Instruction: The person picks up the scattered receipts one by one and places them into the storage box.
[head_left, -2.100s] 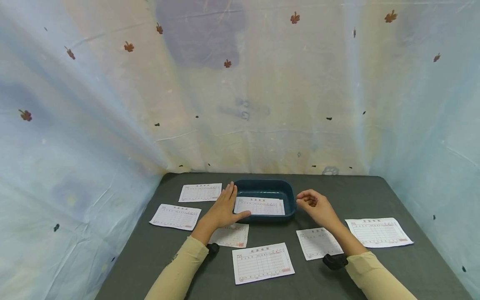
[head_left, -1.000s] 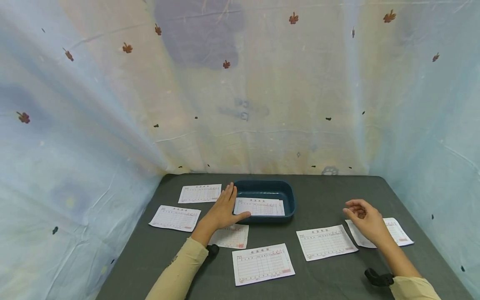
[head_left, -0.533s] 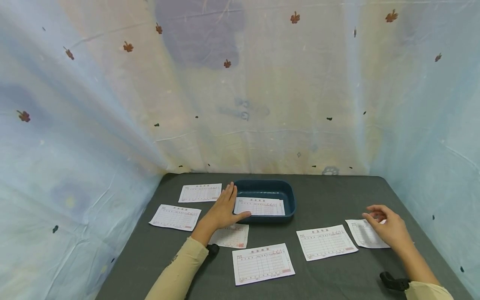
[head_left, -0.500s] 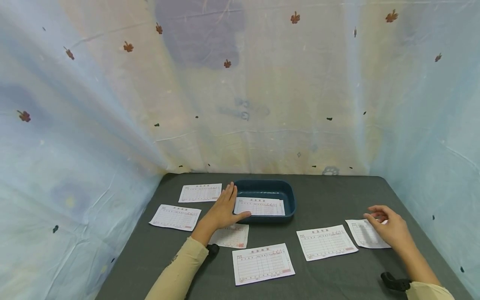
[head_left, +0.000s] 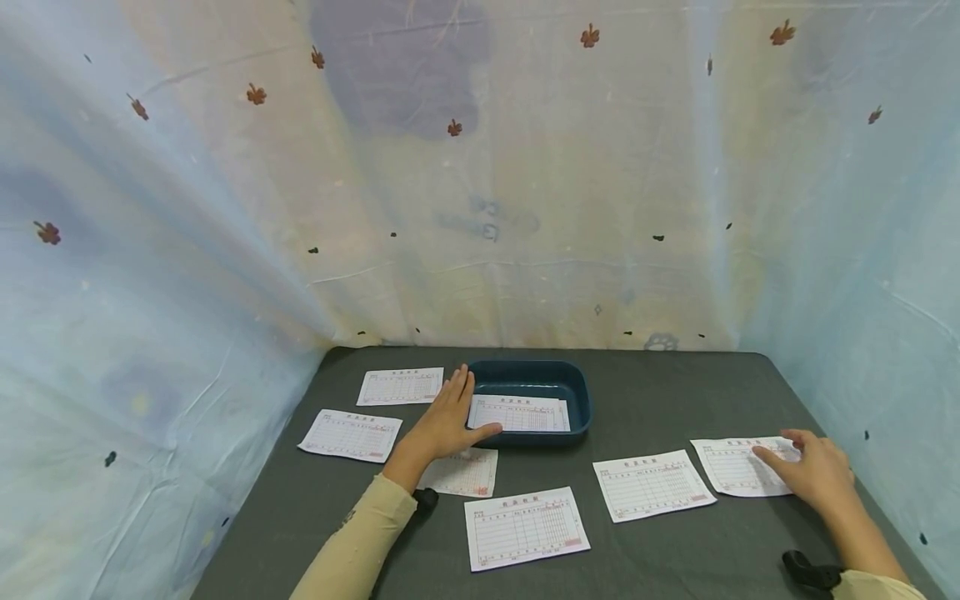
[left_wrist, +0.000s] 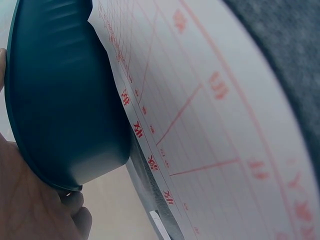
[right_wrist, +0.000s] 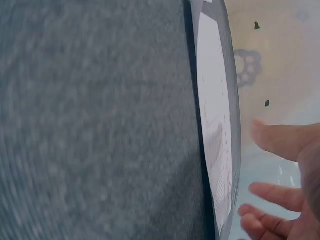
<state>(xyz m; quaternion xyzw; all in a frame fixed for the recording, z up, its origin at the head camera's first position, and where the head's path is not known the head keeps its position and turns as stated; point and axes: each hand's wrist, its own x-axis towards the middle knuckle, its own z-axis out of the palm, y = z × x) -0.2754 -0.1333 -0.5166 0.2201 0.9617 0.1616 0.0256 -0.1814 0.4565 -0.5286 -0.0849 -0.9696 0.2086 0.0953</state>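
My left hand (head_left: 441, 423) lies along the left end of a dark teal tray (head_left: 528, 375), fingers straight and thumb at the front rim. Inside the tray are white receipt slips (head_left: 517, 412) printed with red grids. The left wrist view shows the tray wall (left_wrist: 60, 90) beside a large close receipt slip (left_wrist: 215, 125). At the far right my right hand (head_left: 819, 468) is over a receipt slip (head_left: 738, 467), thumb and fingers spread apart, covering its right side. In the right wrist view that hand (right_wrist: 285, 185) appears beyond a receipt slip (right_wrist: 215, 110).
Two receipt slips (head_left: 401, 386) lie left of the tray. Another slip (head_left: 468, 473) is partly under the left forearm, one (head_left: 527, 529) is front centre, and one (head_left: 652, 485) right of centre. A patterned curtain (head_left: 525, 208) hangs behind the grey table (head_left: 637, 392).
My right hand has moved from beside the tray out to the far right receipt slip, and its fingers have spread. My left hand has stayed on the tray.
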